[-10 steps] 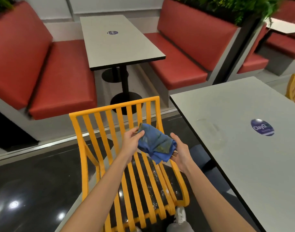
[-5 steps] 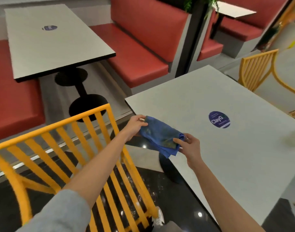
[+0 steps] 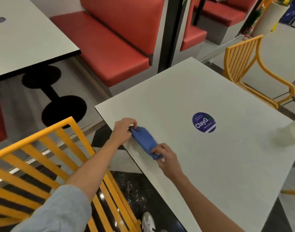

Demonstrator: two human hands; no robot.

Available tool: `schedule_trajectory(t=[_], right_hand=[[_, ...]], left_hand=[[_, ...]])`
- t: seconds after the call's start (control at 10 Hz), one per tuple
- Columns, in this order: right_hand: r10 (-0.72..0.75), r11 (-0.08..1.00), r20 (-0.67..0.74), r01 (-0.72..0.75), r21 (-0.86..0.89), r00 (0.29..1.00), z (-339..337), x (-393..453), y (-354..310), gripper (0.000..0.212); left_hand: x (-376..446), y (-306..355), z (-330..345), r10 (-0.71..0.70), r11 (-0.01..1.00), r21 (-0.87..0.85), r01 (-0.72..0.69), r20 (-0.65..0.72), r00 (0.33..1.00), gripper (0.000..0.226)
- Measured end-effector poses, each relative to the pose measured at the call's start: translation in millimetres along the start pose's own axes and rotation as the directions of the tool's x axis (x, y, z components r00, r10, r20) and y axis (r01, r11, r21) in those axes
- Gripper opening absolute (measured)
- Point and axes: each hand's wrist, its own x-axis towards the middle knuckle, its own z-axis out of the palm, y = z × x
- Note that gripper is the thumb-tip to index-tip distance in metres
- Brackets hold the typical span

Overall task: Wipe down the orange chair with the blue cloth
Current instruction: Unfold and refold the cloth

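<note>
Light grey-blue sleeve (image 3: 59, 208) on left arm; white sneaker (image 3: 148, 221) below.

Two orange chairs, one near left (image 3: 48, 164), one far right (image 3: 248, 67). Two full grey tables (image 3: 227, 164) (image 3: 26, 39), one blue cloth (image 3: 144, 139), two hands (image 3: 122, 131) (image 3: 166, 157), one round sticker (image 3: 204, 122).

I see a plain blue cloth (image 3: 146, 141) on the pale grey worktop (image 3: 227, 164); an orange slatted chair (image 3: 51, 156); red bench seats (image 3: 110, 52); a dark blue round sticker (image 3: 204, 122).
</note>
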Motion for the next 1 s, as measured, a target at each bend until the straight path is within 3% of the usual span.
schedule_trajectory(t=[0.1,0.2,0.3,0.4,0.6,0.8,1.0], right_hand=[[-0.061,0.984,0.128,0.081,-0.158,0.99,9,-7,5,0.03],[-0.077,0.976,0.141,0.104,-0.193,0.987,11,-10,1,0.02],[-0.066,0.969,0.157,0.101,-0.225,0.985,10,-11,-7,0.021],[-0.053,0.954,0.157,0.097,-0.285,0.986,11,-18,-12,0.028],[-0.073,0.873,0.221,0.169,-0.458,0.973,6,-36,-17,0.046],[0.004,0.848,0.315,0.164,-0.505,0.949,-1,2,-49,0.037],[-0.186,0.864,0.29,0.297,-0.406,0.939,17,60,-135,0.031]], left_hand=[[1,-6,2,0.078,0.977,0.195,-0.088,0.058,0.995,0.03],[4,-2,4,0.13,0.904,0.379,-0.198,0.196,0.972,0.03],[-2,9,1,0.087,0.804,0.547,-0.232,0.277,0.957,0.02],[-13,14,4,0.006,0.703,0.679,-0.213,0.293,0.956,0.025],[-44,17,-6,-0.154,0.76,0.646,-0.067,0.279,0.948,0.048],[-86,6,-49,-0.196,0.844,0.529,0.085,0.157,0.968,0.061],[-136,-4,-126,-0.224,0.771,0.604,0.202,-0.039,0.974,0.056]])
